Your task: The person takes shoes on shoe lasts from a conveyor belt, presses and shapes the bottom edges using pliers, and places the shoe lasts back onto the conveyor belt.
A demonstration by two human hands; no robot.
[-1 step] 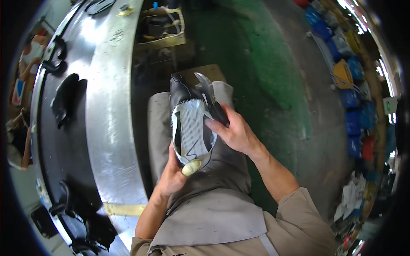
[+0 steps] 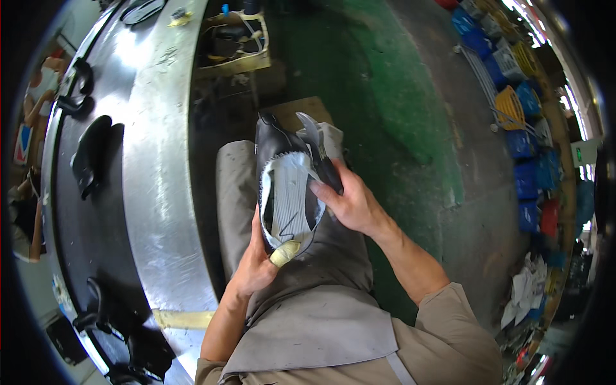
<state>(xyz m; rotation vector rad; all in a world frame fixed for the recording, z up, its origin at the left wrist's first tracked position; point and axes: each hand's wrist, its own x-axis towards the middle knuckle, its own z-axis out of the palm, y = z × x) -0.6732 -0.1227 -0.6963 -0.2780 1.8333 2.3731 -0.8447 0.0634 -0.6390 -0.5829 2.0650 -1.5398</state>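
A black shoe upper (image 2: 271, 137) lies sole side up over my lap, toe pointing away from me. Pale jagged edging frames its light grey ribbed underside (image 2: 290, 192), and a thin dark cord (image 2: 289, 224) crosses the heel end. My left hand (image 2: 256, 260) grips the shoe at the near left, its thumb wrapped in a yellowish cover (image 2: 285, 253) and resting on the rim. My right hand (image 2: 350, 199) is closed around the black handle of a hand tool with a curved metal head (image 2: 310, 130), its thumb at the shoe's right edge. The palm side hides part of the handle.
To my left runs a metal bench (image 2: 160, 160) beside a dark belt (image 2: 96, 231) carrying several black shoe pieces (image 2: 93, 154). A box of tools (image 2: 234, 45) stands ahead. Blue and yellow baskets (image 2: 508, 106) line the right side. Another person (image 2: 45, 90) sits at far left.
The bench, box and shoe pieces sit slightly farther left in view. My hands keep their hold on the shoe and the tool, with little visible movement.
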